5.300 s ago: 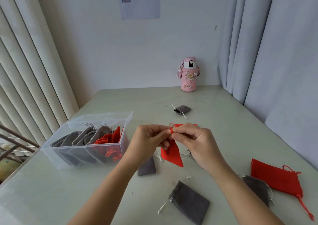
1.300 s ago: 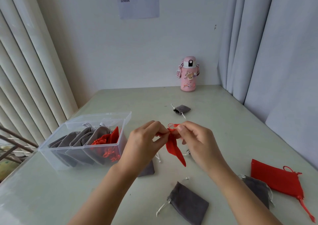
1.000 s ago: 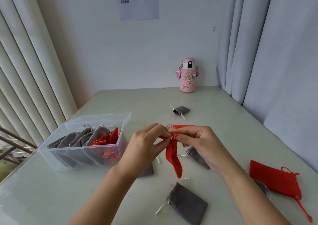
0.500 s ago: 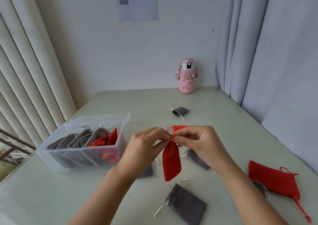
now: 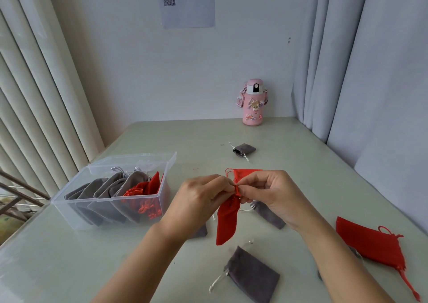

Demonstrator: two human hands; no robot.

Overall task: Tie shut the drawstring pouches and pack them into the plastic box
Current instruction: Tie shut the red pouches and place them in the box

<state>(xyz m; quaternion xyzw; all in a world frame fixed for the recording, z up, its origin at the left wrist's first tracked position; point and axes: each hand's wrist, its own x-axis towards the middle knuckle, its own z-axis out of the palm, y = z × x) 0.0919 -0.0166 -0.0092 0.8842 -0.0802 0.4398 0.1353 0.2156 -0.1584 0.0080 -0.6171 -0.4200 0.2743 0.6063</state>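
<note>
The red pouch (image 5: 228, 219) is held above the table (image 5: 301, 163), near its middle, and is pinched at its gathered neck from both sides. The neck is gripped between the curled thumb and forefinger of the left hand (image 5: 196, 200) on one side and those of the right hand (image 5: 271, 196) on the other, with the two sets of fingertips touching. The pouch's body hangs down between the wrists, and its red top and a cord loop (image 5: 229, 171) are seen above the fingers. To the left, the clear box (image 5: 104, 198) is set with its lid open behind it. It is packed with upright gray pouches (image 5: 104, 187) and, at its right end, red ones (image 5: 143, 191). A near gray pouch (image 5: 252, 277) lies in front of the hands, and a far gray pouch (image 5: 244, 149) lies beyond them. Two more are partly hidden behind the hands. A second red pouch (image 5: 370, 242) lies flat at the right. A pink bottle (image 5: 253, 102) stands at the back wall, under a sheet (image 5: 187, 1) bearing a QR code.
</note>
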